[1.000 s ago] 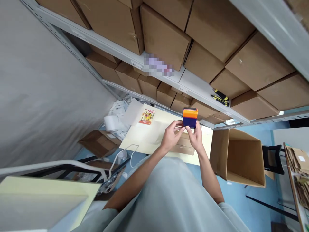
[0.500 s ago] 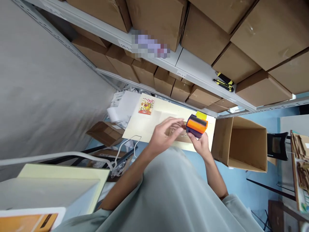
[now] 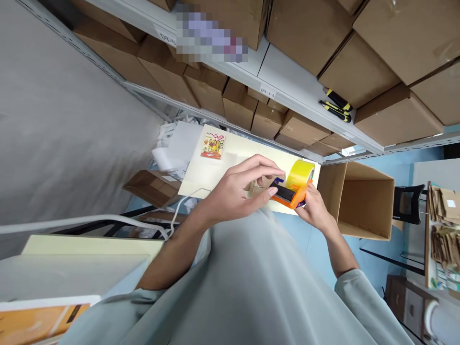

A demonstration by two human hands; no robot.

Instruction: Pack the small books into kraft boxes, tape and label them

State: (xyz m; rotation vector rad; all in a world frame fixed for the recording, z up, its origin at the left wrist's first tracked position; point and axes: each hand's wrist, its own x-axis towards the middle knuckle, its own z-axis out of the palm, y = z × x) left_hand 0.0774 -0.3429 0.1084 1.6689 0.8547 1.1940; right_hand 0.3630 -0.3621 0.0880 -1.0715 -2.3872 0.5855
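Observation:
My right hand (image 3: 315, 207) grips an orange and dark purple tape dispenser (image 3: 298, 196) by its orange side. A wide roll of yellow tape (image 3: 299, 172) sits on the dispenser, and its black roller faces my left hand. My left hand (image 3: 244, 188) is at the dispenser's front end, thumb and index finger apart, the thumb tip at the roller. Some fingers of that hand are curled and partly hidden. Behind them shows something brownish and see-through that I cannot make out. Both hands are over the pale yellow tabletop (image 3: 194, 165).
A colourful printed card (image 3: 213, 145) lies at the table's left. An open cardboard box (image 3: 370, 201) stands on the right, another carton (image 3: 153, 187) lower left. Shelves of brown boxes rise ahead, with yellow-black utility knives (image 3: 336, 110) on one. A white cable (image 3: 176, 218) loops at left.
My right hand has turned the dispenser, so the yellow tape roll now shows on top instead of the orange and black back. My left hand has spread its fingers more beside it.

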